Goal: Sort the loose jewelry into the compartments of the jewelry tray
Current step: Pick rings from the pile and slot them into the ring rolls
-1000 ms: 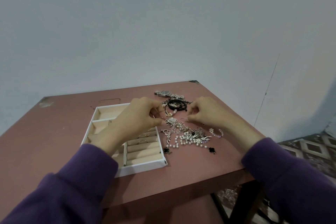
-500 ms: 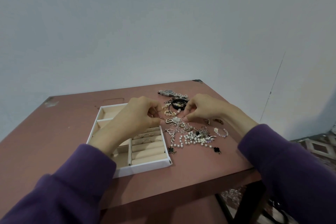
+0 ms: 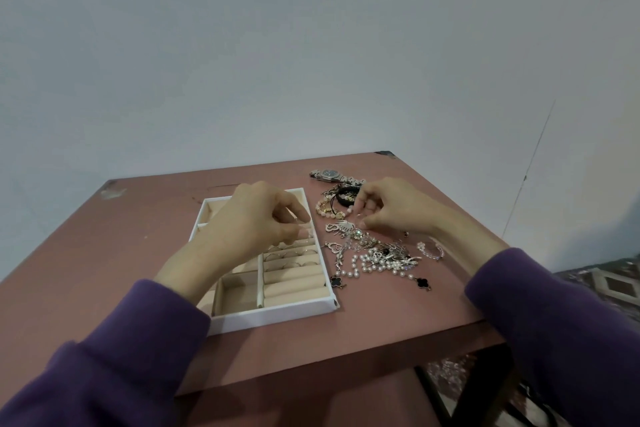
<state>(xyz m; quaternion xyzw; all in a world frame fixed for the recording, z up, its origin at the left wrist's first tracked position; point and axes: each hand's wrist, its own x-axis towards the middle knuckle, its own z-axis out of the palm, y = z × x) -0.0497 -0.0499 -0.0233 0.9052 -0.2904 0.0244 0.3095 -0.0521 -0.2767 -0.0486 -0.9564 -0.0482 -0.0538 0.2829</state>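
The left hand is hovering over the far half of the tray. Its fingers are curled, with thumb and forefinger pinching what looks like a thin ring, though it is too small to be sure of. The tray is sitting on the table. A few rings are standing in the roll slots on the tray's right side, just under that hand.

Just right of the tray, the pile of loose jewelry is lying on the table. Pearls and silver pieces are tangling together in it, and two black clover pendants are lying level with the tray's near end. Beyond the tray's far right corner a watch is lying flat, with a black band just nearer than it.

The right hand is hanging over the pile's far edge, to the right of the tray. Its fingers are curled, tips down beside some pink beads. Whether they are pinching anything cannot be told.
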